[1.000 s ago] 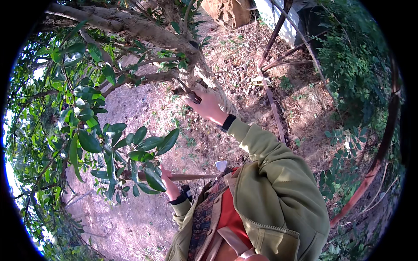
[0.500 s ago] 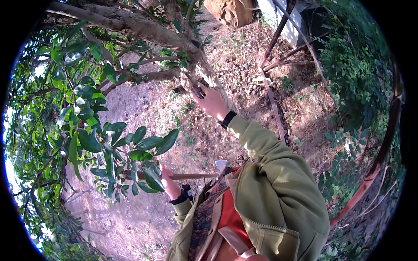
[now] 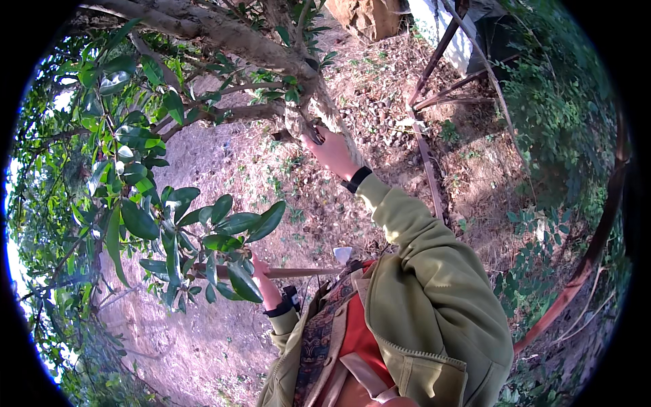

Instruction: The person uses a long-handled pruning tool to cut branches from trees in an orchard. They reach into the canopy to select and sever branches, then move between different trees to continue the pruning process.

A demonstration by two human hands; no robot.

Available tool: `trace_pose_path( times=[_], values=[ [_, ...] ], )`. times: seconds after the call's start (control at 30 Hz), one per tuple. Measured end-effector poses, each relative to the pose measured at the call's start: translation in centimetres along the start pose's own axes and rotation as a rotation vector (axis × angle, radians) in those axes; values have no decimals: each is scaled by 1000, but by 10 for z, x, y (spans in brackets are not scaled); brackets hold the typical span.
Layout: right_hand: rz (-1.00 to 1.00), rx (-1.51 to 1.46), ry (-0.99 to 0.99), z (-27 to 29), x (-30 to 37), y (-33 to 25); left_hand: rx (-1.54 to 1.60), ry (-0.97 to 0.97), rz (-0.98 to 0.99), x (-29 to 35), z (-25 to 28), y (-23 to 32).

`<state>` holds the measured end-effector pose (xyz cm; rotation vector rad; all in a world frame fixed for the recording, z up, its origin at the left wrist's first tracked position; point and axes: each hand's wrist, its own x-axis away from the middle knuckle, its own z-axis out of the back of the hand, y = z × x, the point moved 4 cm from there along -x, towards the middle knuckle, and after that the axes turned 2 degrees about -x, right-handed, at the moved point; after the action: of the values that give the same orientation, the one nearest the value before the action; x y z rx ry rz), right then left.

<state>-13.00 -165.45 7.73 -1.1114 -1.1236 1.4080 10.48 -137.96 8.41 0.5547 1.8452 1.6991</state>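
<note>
My right hand [image 3: 332, 150], with a dark band at the wrist, reaches to the tree trunk [image 3: 346, 132] just below a fork. Its fingers are curled at the bark of a short stem [image 3: 293, 121], with something dark between them that is too small to make out. Lower left, my left hand [image 3: 263, 279] is closed around a wooden pole [image 3: 302, 273] that lies crosswise before my body. Glossy green leaves [image 3: 241, 224] hide its fingertips and part of the pole.
A thick branch [image 3: 230, 37] crosses the upper left, with dense foliage [image 3: 139, 220] below. On the right stand a rusty metal frame [image 3: 428, 163] and a curved reddish bar [image 3: 569, 288]. A brown rock [image 3: 366, 19] lies at the top. Dry litter covers the ground [image 3: 380, 102].
The view has shifted slightly, so the tree and ground sit a little further right. My right hand stays at the trunk and its fingers have moved slightly. My left hand remains on the pole.
</note>
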Motion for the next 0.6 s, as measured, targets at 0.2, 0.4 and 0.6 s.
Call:
trace_pose_path(
  times=[0.2, 0.4, 0.6],
  values=[
    [-194, -74, -14, -4, -2, 29, 19, 17, -20, -3, 2, -1],
    [-122, -13, 119, 1, -12, 34, 58, 109, 5, 10, -4, 15],
    [-112, 38, 47, 7, 6, -13, 33, -7, -68, -2, -1, 4]
  ],
)
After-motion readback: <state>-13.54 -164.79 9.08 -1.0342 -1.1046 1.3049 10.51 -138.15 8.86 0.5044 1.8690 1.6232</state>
